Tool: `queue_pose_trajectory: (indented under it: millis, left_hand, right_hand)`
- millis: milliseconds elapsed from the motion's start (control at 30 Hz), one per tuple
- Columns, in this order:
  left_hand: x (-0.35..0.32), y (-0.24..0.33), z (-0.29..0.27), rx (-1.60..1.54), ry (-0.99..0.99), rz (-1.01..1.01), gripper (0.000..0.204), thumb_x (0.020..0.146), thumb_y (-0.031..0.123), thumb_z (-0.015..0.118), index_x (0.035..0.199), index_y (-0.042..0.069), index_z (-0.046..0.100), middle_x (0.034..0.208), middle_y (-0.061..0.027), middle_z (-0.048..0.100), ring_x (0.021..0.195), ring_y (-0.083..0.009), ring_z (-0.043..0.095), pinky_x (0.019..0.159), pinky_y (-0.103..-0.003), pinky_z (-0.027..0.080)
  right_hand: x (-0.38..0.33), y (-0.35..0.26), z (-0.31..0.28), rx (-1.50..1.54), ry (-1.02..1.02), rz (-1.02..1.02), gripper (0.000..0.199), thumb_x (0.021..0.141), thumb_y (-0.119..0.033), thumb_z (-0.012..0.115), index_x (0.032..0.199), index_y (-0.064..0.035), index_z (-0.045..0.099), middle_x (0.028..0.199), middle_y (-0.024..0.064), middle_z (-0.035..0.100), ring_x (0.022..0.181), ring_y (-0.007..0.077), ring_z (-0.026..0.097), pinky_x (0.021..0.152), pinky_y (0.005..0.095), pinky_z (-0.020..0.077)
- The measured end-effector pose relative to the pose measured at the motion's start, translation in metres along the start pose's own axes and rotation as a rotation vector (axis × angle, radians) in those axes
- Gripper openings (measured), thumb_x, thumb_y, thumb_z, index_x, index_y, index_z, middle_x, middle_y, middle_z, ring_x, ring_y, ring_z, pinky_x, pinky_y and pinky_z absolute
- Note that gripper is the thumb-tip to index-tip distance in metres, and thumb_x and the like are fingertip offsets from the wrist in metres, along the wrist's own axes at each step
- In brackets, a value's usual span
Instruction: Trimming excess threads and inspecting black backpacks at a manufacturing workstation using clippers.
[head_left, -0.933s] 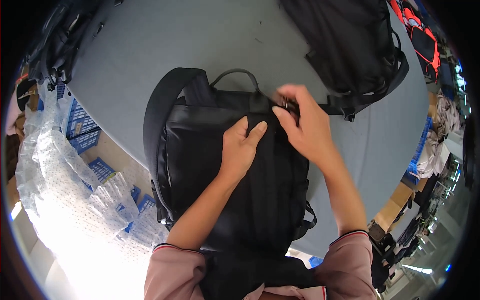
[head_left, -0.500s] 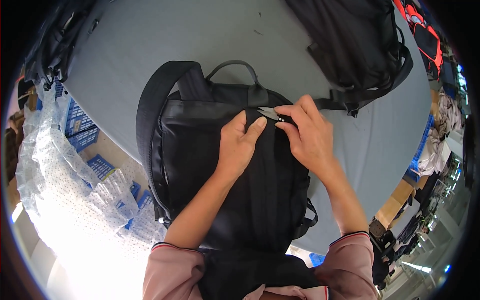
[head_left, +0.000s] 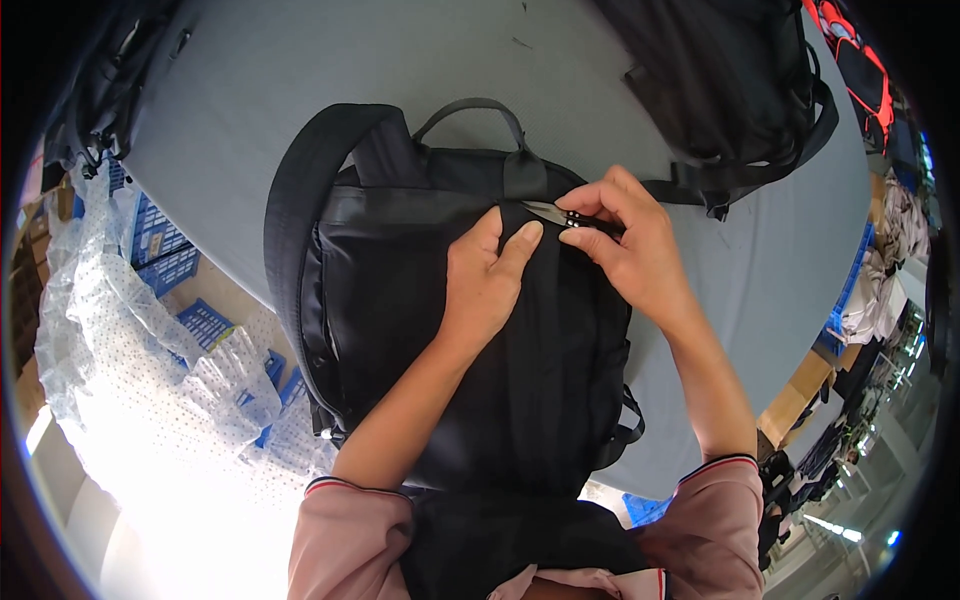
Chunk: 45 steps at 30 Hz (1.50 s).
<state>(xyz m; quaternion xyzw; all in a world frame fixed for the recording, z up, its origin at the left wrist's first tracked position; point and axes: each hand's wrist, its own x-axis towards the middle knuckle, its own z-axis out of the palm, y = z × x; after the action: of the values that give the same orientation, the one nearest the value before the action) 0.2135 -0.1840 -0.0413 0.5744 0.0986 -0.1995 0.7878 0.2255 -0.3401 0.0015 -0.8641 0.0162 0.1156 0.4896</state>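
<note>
Looking steeply down from the wearer's head, it's the left lens of a side-by-side fisheye pair, upright and unmirrored! Close below, filling the middle, there's the black backpack (head_left: 415, 300), left hand (head_left: 485, 275) and right hand (head_left: 637, 245) facing the lens. Forearms (head_left: 405, 420) come in from the near side. The grey table (head_left: 240, 120) runs off past the far edge, and straight lines bend rimward, sweeping in plastic wrap (head_left: 110, 260) at left, a red-edged black item (head_left: 862, 78) far right.

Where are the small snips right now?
In the head view, upper half, right of centre: the snips are in the right hand, blades at the black backpack, just below its carry handle.
</note>
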Motion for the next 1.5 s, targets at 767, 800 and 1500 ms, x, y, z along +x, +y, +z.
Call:
queue_pose_trajectory:
  millis: [767,800,1500]
  left_hand:
    - [-0.002,-0.002,0.002,0.094,0.046,0.059,0.011,0.090,0.008,0.057,0.093,-0.001,0.061,0.078,0.0012,0.061,0.069,-0.0029,0.047,0.062,-0.020,0.040]
    - [-0.002,-0.002,0.002,0.093,0.044,0.060,0.011,0.090,0.008,0.057,0.093,-0.001,0.061,0.078,0.0012,0.061,0.069,-0.0029,0.047,0.062,-0.020,0.040]
    - [0.000,-0.009,0.002,0.065,0.042,0.095,0.011,0.089,0.008,0.057,0.093,-0.001,0.061,0.075,0.0017,0.059,0.068,-0.0033,0.045,0.062,-0.020,0.040]
  right_hand:
    - [-0.017,-0.010,0.008,0.127,0.075,0.154,0.020,0.074,0.006,0.066,0.094,0.0017,0.062,0.085,0.0023,0.048,0.078,0.0094,0.054,0.072,0.0220,0.0462]
    - [-0.016,-0.010,0.009,0.125,0.078,0.153,0.020,0.074,0.006,0.066,0.094,0.0017,0.062,0.085,0.0023,0.048,0.078,0.0094,0.054,0.072,0.0220,0.0462]
    - [-0.019,-0.007,0.013,0.213,0.185,0.157,0.016,0.073,-0.002,0.068,0.088,-0.0024,0.063,0.081,0.0060,0.053,0.074,0.0175,0.057,0.068,0.0282,0.0476]
